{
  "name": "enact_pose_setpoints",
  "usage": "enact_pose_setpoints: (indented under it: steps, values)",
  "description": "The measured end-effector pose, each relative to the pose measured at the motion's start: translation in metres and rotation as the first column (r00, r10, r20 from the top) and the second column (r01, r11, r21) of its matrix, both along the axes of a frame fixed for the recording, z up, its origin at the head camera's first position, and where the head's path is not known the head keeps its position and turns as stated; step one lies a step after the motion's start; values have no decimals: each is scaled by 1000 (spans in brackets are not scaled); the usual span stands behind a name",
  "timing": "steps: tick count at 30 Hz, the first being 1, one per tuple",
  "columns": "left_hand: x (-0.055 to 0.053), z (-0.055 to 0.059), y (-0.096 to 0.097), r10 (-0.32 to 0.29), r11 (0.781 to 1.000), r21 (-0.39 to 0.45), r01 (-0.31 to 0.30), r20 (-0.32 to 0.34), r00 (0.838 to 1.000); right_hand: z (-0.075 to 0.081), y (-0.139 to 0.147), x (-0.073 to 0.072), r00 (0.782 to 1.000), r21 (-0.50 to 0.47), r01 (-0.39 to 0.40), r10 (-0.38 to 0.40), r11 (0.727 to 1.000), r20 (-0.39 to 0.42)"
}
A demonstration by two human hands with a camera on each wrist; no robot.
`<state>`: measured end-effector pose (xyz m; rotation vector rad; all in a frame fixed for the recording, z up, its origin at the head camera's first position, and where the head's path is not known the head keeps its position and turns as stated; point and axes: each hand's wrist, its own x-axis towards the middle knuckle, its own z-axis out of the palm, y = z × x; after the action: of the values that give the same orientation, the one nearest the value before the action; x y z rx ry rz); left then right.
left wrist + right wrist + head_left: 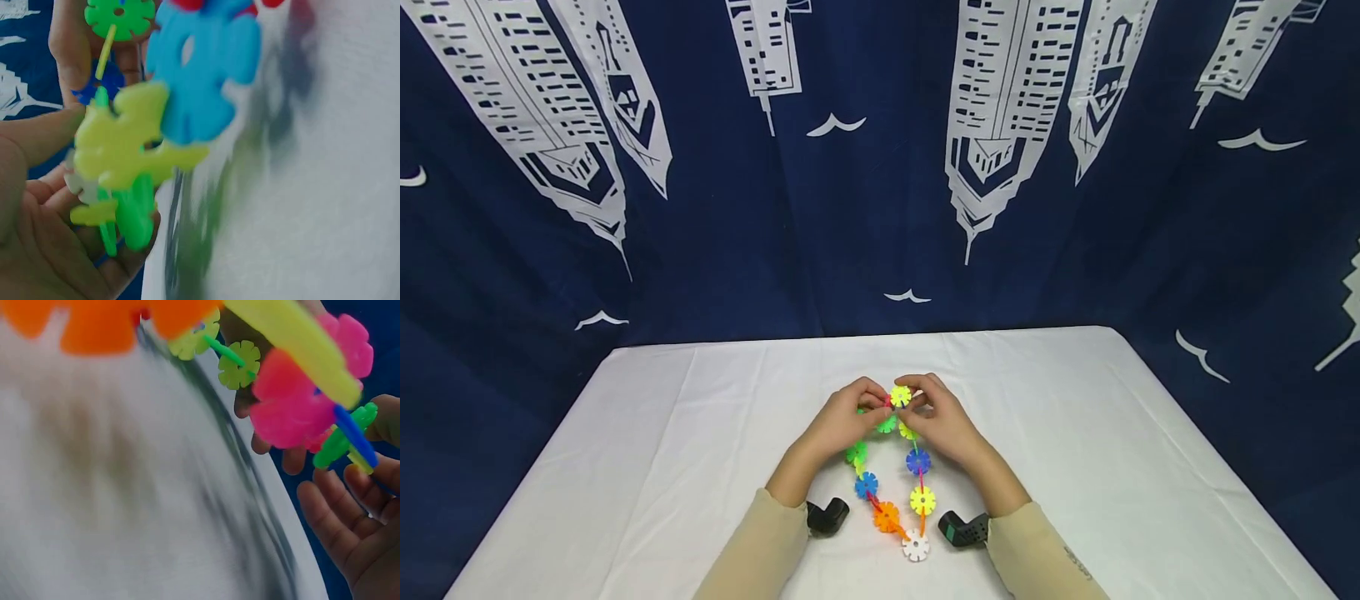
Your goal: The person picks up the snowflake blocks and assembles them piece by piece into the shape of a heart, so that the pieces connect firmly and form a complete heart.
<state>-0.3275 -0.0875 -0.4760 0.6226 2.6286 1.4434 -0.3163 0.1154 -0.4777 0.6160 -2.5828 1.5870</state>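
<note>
A chain of colourful notched plastic flower discs hangs in a loop between both hands. In the head view, the left hand and right hand meet at the top, pinching pieces beside a yellow disc. Lower down come a blue disc, an orange disc and a white disc. The left wrist view has a light blue disc before the left fingers, which hold a green disc. A pink disc and green disc are by the right fingers in the right wrist view.
A white cloth covers the table. Black wrist-worn devices sit at the left wrist and right wrist. Behind the table hangs a dark blue curtain printed with white buildings and birds.
</note>
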Motion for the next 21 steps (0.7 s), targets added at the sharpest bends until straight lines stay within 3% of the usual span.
enact_pose_setpoints:
  steps: [3,9,15,21]
  values:
    - [-1,3,-3,-20,993,117,16,34,999,7,0,3,1000,-71,-27,27,997,-2]
    - [4,14,-7,-77,957,282,70,15,997,27,-2,13,999,-157,-36,33,987,-17]
    - [14,30,-7,-89,933,345,100,-47,995,42,-3,19,996,-229,-17,-3,973,-87]
    - [22,38,-2,-56,930,355,94,-114,992,47,-5,23,992,-289,7,-44,957,-121]
